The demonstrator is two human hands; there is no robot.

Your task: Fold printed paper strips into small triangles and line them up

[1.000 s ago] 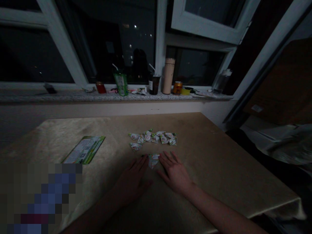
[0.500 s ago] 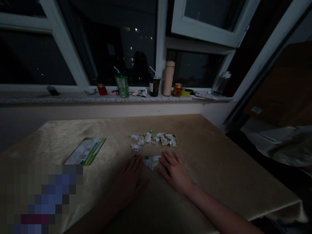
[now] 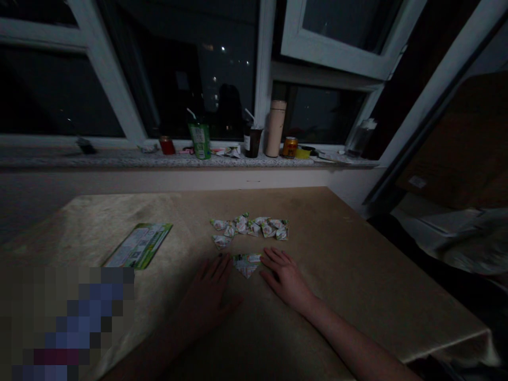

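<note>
A folded paper triangle (image 3: pixel 246 265), printed white and green, lies flat on the table between my two hands. My left hand (image 3: pixel 214 286) rests palm down at its left side, fingers stretched forward, the fingertips close to its edge. On the other side my right hand (image 3: pixel 288 278) lies flat with its fingers spread, fingertips at the triangle's right corner. Neither hand grips anything. Just beyond, several small folded paper pieces (image 3: pixel 242 225) of the same print sit in a loose cluster, with one piece (image 3: pixel 221 242) a little nearer to me.
A green-and-white printed sheet (image 3: pixel 138 246) lies on the cloth-covered table (image 3: pixel 357 264) at the left. A pixelated patch hides the lower left corner. Along the windowsill (image 3: pixel 222 161) stand a green cup (image 3: pixel 199 138), a dark cup (image 3: pixel 252 142), a pink bottle (image 3: pixel 275 128) and a can (image 3: pixel 290 147).
My right hand has shifted slightly to the right, its thumb now further from the paper triangle. The left hand has barely moved, and the papers lie where they were.
</note>
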